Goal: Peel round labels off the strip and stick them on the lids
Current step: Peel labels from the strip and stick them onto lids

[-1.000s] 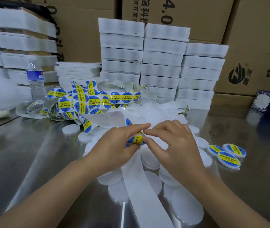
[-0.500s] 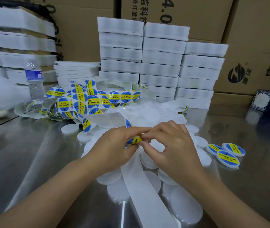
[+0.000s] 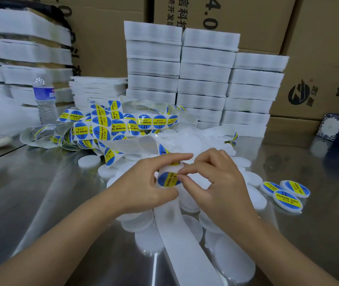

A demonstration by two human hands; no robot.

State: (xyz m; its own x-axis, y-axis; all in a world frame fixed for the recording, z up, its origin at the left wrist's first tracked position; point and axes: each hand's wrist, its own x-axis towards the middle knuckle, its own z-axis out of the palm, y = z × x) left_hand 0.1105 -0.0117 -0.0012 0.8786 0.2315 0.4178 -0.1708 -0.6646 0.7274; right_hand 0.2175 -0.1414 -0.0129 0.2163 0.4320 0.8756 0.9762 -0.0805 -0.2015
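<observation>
Reaching in on two bare forearms from the lower edge, meeting above the middle of the steel table point(image 3: 40, 193). Gripping the white backing strip point(image 3: 176, 234) in the left hand point(image 3: 143, 186) where it bends over: index finger stretched straight across the top of the fold, thumb pressed up from beneath, other fingers curled behind. Pinching the right rim of a round label point(image 3: 167, 179) with the right hand point(image 3: 216, 182) — thumb and forefinger tips closed on its edge, remaining fingers bent and raised. Hard to tell how far that rim is lifted.

Glossy blue disc, that label, crossed by a yellow band with black print, lying on the strip's face between the two hands. Below, smooth matte ribbon trailing toward the camera over plain white lids point(image 3: 234, 263) — flat, round, translucent plastic. To the right, three labelled lids point(image 3: 288, 200) overlapping one another. Behind, a loose tangle of label strip point(image 3: 106, 124), then stacked white foam trays point(image 3: 205, 79), a clear water bottle point(image 3: 44, 98) and brown cardboard boxes point(image 3: 319, 38).
</observation>
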